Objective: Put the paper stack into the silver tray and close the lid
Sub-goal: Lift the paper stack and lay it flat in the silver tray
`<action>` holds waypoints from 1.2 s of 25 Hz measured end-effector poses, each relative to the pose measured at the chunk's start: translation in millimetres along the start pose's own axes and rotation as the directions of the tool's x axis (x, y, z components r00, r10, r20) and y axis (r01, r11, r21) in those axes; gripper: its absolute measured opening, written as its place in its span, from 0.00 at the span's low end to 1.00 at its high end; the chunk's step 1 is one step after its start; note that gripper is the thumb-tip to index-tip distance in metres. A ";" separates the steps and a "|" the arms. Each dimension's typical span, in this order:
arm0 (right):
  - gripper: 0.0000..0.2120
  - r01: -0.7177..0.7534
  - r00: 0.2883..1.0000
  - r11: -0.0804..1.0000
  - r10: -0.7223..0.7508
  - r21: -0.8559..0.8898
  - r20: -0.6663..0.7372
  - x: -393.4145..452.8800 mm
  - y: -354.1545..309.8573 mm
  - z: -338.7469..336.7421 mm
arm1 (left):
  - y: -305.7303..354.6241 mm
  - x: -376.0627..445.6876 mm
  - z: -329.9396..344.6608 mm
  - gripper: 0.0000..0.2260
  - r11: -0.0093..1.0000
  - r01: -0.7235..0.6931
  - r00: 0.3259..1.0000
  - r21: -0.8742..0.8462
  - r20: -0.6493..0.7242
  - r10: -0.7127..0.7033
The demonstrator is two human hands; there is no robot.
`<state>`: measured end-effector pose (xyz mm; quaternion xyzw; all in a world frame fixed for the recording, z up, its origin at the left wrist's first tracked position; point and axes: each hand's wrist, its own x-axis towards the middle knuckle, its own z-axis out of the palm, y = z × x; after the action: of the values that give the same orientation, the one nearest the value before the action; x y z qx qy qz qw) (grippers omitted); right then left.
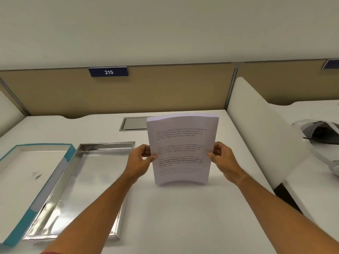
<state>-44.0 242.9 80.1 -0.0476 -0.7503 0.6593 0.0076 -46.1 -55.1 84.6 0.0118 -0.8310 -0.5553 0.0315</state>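
So nothing's actually in the tray yet, this is pretty much the early part. Nearest to the camera, the silver tray (80,189) sits open and bare on the white surface (183,217) at about 8 o'clock, with its near right corner partly hidden under the left forearm. Right up against its left side is the lid (27,180), teal-edged, lying upside down with the white inside showing, so closing hasn't started either.

A bit further out, around the middle of the view, both hands have the paper stack (181,149) stood up on its bottom edge on the surface, printed side facing the camera, bowed a little. The left hand (141,162) is pinching the stack's left edge, thumb in front and fingers behind, and the right hand (222,160) is doing the same on the right edge. My guess is they're squaring it up.

Still to do: carry the stack over toward 9 o'clock, lay it flat in the tray, flip the lid and seat it.

Far end, 12 o'clock, there's a cable hatch (134,123) and a partition with a 215 sign (108,72).
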 end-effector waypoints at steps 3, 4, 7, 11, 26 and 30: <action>0.07 0.003 1.000 1.000 -0.003 -0.019 0.026 -4.5 4.1 -0.7 | -6.8 -4.0 -0.2 0.09 1.000 0.006 1.000 0.030 0.016 -0.007; 0.08 0.011 0.999 1.000 -0.011 -0.013 0.031 -4.2 2.5 -2.0 | -5.3 -3.6 -1.0 0.09 1.000 0.001 1.000 0.020 0.010 -0.001; 0.09 0.041 0.998 0.999 -0.040 -0.023 0.043 -1.7 -3.5 -5.9 | 1.6 -1.3 -3.4 0.09 1.000 -0.023 1.000 0.001 -0.015 0.023; 0.09 0.043 0.999 0.998 -0.042 -0.043 0.036 -4.2 1.3 -4.7 | -3.2 -5.8 0.4 0.08 1.000 -0.019 0.999 -0.004 -0.032 0.019; 0.09 0.063 0.997 0.995 -0.059 -0.079 0.050 -0.6 3.2 -10.4 | 0.6 2.0 -6.3 0.07 1.000 -0.021 1.000 -0.021 -0.002 0.021; 0.09 0.104 0.994 0.991 -0.100 -0.082 0.045 3.2 -6.5 -15.8 | 9.6 5.7 -6.9 0.09 0.998 -0.057 0.998 -0.028 -0.041 0.056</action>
<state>-46.5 258.0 88.5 0.0038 -0.7789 0.6266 0.0241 -51.2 -58.1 96.4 -0.0010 -0.8219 -0.5660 0.0640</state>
